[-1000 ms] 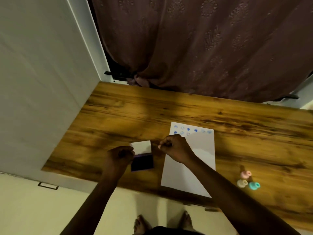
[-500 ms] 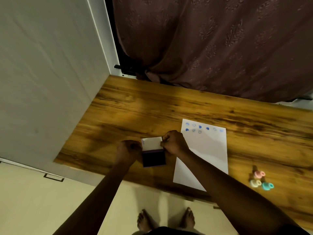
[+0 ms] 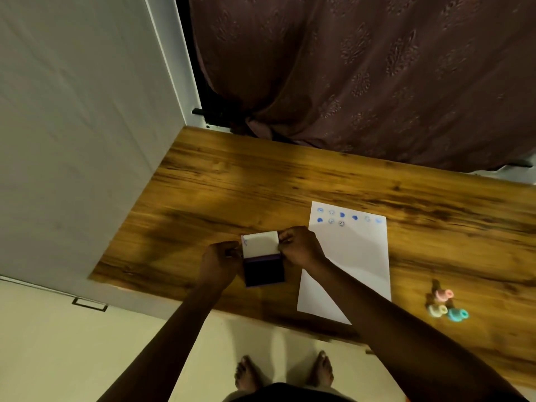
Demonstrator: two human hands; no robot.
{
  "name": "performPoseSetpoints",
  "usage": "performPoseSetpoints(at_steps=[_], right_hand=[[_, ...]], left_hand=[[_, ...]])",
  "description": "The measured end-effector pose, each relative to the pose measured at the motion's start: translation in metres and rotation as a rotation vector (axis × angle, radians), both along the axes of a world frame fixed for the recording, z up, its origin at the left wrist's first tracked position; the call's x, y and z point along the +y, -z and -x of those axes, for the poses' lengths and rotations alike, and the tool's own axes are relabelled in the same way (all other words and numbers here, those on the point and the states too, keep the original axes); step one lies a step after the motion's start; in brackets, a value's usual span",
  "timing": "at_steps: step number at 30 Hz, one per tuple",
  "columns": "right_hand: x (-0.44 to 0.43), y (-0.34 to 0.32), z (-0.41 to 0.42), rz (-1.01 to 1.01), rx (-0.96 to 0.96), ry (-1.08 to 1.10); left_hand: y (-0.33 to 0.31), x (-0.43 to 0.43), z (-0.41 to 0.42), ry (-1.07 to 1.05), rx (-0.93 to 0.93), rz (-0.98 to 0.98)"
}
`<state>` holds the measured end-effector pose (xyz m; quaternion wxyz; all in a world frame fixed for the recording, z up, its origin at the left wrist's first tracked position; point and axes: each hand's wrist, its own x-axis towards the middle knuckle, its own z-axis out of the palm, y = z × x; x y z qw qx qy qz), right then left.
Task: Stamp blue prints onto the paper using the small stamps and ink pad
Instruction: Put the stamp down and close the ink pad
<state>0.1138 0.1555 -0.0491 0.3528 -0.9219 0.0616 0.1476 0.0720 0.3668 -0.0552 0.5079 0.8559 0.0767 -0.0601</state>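
Left hand [image 3: 219,261] and right hand [image 3: 300,247] both pinched the ink pad's [image 3: 263,271] raised white lid [image 3: 260,243]; a slip risked smearing ink across the adjacent paper [image 3: 351,256].

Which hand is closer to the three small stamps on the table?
The right hand. It is at the ink pad's lid, over the paper's left edge. The left hand is on the pad's far side, farther from the small stamps.
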Motion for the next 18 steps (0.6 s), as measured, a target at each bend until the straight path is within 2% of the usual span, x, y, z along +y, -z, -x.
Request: performPoseSetpoints(at_steps=[8, 18], right_hand=[[-0.004, -0.009, 0.014, -0.076, -0.074, 0.014], [-0.006, -0.023, 0.049, -0.05, -0.155, 0.023]], left_hand=[[-0.003, 0.001, 0.008, 0.048, 0.03, -0.01], [0.0, 0.003, 0.037, -0.059, 0.078, 0.065]])
